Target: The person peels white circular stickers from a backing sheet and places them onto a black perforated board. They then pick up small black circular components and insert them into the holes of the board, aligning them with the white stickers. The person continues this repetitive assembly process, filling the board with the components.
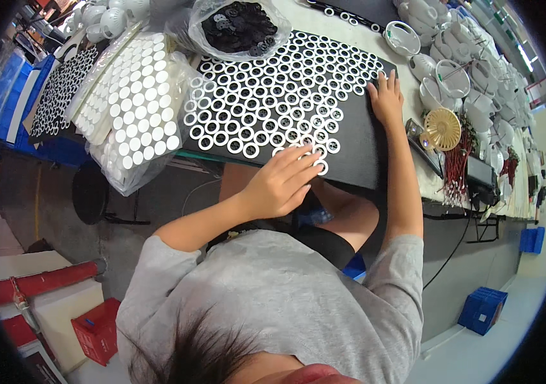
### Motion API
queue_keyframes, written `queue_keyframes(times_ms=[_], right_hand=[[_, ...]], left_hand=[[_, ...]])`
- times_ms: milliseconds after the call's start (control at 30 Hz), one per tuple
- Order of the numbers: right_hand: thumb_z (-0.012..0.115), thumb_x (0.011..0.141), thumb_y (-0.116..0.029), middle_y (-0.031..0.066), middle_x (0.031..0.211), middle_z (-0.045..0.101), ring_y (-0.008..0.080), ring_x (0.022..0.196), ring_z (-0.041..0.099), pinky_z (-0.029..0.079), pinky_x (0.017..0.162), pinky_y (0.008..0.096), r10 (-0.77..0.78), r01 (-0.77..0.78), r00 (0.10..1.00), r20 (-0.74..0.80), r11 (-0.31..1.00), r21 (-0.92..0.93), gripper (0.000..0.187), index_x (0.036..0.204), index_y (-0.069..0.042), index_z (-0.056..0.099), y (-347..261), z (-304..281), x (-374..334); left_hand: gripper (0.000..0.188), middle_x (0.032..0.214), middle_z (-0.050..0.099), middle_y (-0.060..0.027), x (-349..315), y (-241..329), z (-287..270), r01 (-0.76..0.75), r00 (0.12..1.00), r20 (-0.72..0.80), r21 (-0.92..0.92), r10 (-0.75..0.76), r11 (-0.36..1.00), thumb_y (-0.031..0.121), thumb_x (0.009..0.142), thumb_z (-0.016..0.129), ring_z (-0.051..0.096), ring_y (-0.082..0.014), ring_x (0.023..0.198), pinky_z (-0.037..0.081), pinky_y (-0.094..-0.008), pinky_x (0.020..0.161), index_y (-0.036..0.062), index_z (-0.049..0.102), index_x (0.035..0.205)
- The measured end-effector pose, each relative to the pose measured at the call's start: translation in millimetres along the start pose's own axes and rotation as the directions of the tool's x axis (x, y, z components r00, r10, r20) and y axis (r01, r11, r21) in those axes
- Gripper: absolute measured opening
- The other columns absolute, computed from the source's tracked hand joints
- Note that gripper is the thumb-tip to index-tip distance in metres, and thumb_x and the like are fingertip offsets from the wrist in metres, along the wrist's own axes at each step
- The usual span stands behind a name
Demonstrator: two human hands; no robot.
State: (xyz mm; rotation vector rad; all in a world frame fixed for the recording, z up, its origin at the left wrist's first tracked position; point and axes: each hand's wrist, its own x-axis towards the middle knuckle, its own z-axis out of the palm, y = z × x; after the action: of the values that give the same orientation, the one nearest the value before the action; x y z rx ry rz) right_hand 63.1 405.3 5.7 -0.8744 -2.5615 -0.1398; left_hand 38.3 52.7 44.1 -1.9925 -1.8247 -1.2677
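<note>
Many white rings with dark centres lie spread over a black board in front of me. My left hand reaches over the board's near edge. Its fingers are stretched out, their tips on or just above the nearest rings, and what lies under them is partly hidden. At the board's right edge rests my right hand, palm down with fingers extended, holding nothing that I can see. Beyond the rings, a clear plastic bag holds a heap of black discs.
Sheets of white round stickers in plastic lie left of the board, with another ring-covered board farther left. On the right stand white plastic housings, a yellow fan and red wires. A blue crate sits on the floor.
</note>
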Motion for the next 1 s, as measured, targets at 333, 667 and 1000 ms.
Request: queue_keyframes(times_ms=[333,667,1000], right_hand=[[0.042,0.09,-0.045,0.0128,0.142,0.032,0.0362,0.13,0.029,0.022,0.105,0.0453,-0.104,0.083,0.98,0.171,0.989,0.123,0.051,0.134,-0.019,0.04,9.5,-13.1,-22.2],[0.048,0.087,-0.046,0.0189,0.143,0.028,0.0392,0.131,0.024,0.02,0.106,0.0459,-0.262,0.227,0.946,0.189,0.956,0.185,0.061,0.136,-0.01,0.036,-31.1,-54.9,-86.7],[0.049,0.086,-0.049,0.022,0.14,0.03,0.0392,0.13,0.026,0.023,0.103,0.0458,-0.245,0.207,0.956,0.161,0.952,0.224,0.062,0.133,-0.009,0.041,-58.1,-64.3,-98.1]], left_hand=[[0.047,0.131,0.042,-0.0207,4.9,-1.1,14.5,0.035,0.993,0.108,0.075,-0.043,0.997,0.01,0.076,0.058,0.037,-0.0377,0.124,0.033,-0.0475,0.1,-0.0032,0.049,0.12],[0.059,0.134,0.037,-0.0243,14.8,-9.4,40.7,0.112,0.969,0.178,0.306,-0.172,0.945,0.031,0.08,0.061,0.029,-0.041,0.128,0.026,-0.0496,0.104,-0.0033,0.044,0.125],[0.06,0.134,0.037,-0.0239,13.8,-11.5,45.2,0.076,0.956,0.227,0.428,-0.189,0.901,0.037,0.081,0.058,0.029,-0.0401,0.128,0.025,-0.0483,0.105,-0.0026,0.045,0.124]])
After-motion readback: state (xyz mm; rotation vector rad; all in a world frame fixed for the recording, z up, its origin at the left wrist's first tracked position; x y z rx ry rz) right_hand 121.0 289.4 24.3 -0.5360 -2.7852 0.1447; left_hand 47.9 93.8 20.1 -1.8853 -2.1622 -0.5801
